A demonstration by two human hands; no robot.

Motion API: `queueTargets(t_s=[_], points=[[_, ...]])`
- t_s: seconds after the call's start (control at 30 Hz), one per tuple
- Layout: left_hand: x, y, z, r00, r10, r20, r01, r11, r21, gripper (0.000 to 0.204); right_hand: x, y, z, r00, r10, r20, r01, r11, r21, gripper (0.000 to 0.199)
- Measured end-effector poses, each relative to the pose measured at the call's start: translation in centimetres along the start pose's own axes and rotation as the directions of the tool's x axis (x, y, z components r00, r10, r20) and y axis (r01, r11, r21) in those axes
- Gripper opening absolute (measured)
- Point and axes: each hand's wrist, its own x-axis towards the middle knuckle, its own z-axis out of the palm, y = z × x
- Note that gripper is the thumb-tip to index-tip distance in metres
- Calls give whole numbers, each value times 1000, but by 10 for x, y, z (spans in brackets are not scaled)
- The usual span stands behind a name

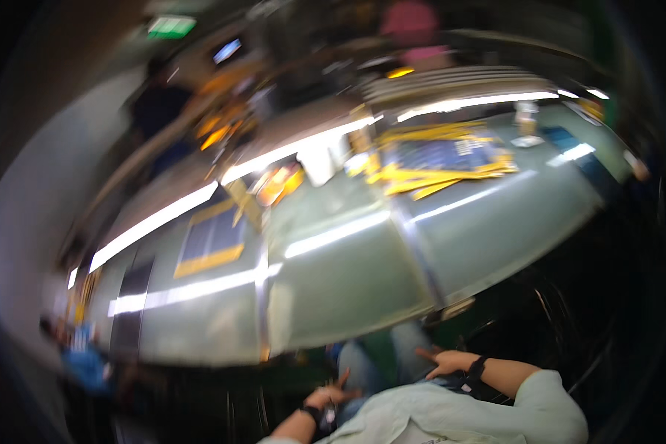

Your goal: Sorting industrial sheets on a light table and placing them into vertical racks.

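Observation:
My left hand point(331, 396) rests at my lap beside my blue jeans point(362, 364), its fingers apart and nothing in it. Over the other thigh, my right hand point(450, 362) is held with fingers stretched out, also holding nothing. Dark bands circle both wrists. Just beyond my knees runs the near edge of a long greenish worktable point(348, 288). Neither hand touches it. The whole picture is smeared by motion, so fine details are lost.
On the table lie a stack of dark sheets with yellow edges point(451, 155), a similar single sheet point(211, 237), a white container point(318, 163) and an orange-and-yellow item point(280, 183). A person in blue point(85, 362) is at the far left; another in dark clothing point(159, 103) is behind the table.

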Motion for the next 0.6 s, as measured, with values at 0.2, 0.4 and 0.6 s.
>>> queueTargets(t_s=[0.2,0.4,0.6], points=[[-82,-74,79,826,-456,-331,-45,532,-846,63,-8,-47,-50,994,97,45,-95,995,-31,104],[-161,-173,433,90,-952,-293,343,306,-888,42,17,-87,-61,997,1,71,3,999,-45,94],[-189,-44,538,515,-652,556,-266,-739,-620,43,64,-55,-90,980,196,-24,-178,927,329,62]])
